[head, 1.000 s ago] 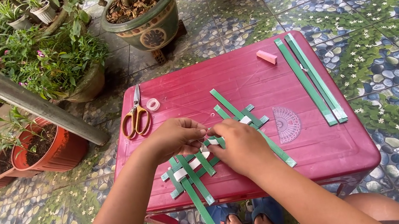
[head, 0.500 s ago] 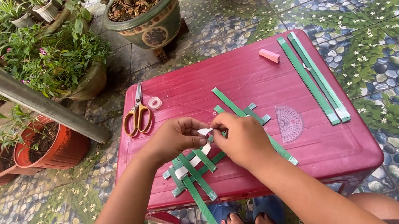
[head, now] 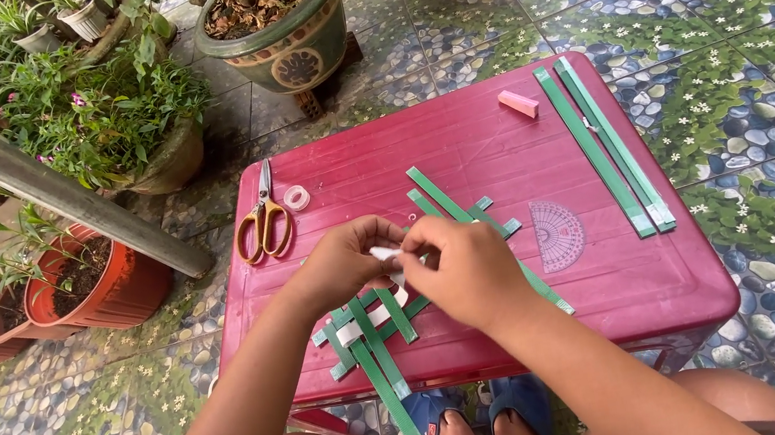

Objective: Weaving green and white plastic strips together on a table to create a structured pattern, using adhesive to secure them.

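I'm pinching a white strip between left hand and right hand, fingers closed, above the green weave. Looking light, floppy, crease-prone; gripping near ends.

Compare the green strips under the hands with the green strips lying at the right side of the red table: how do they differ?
The woven strips cross one another in a lattice, while the loose strips lie side by side, parallel. The woven strips sit near the red table front edge, one overhanging it; the loose strips lie near the right edge. The left hand and right hand are on the woven strips; nothing touches the loose strips. Both sets are green, flat and narrow.
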